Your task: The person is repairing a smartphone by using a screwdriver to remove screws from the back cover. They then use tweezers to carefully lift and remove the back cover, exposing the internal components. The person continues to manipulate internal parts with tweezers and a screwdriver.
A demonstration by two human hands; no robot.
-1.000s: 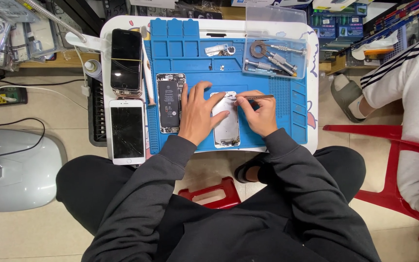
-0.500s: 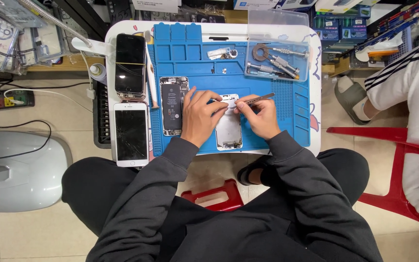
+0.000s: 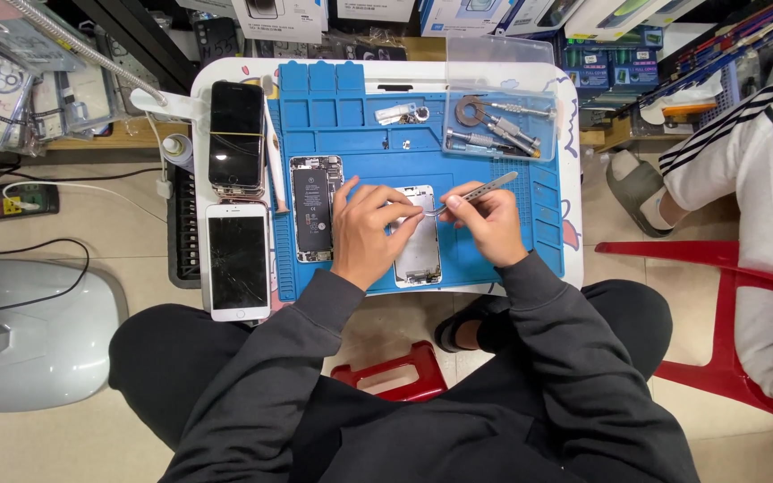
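Nearest the camera, dark sleeves run up to two bare hands over a blue work mat (image 3: 360,134) on a small white bench (image 3: 225,72). The left hand (image 3: 364,233) rests palm down, its fingers curled together and pressing the left edge of a silver phone panel (image 3: 418,250) that lies flat on the mat, directly under and between both hands. The right hand (image 3: 489,224) sits just right of that panel, its grip pinched tight on metal tweezers (image 3: 476,190), whose tips angle down-left to the panel's upper part, beside the left fingertips, while the handle slants up and away to the right. Just left of the left hand lies an opened phone body (image 3: 313,210) with its black battery showing. Farther left, off the mat, a white phone (image 3: 237,261) with a cracked screen lies near the bench edge, and a dark phone (image 3: 236,134) lies beyond it. Farther from the hands, up and to the right, a clear tray (image 3: 498,85) holds screwdrivers and a roll of tape. Well off to the right, another person in a white striped sleeve (image 3: 753,152) sits on a red chair (image 3: 735,277).
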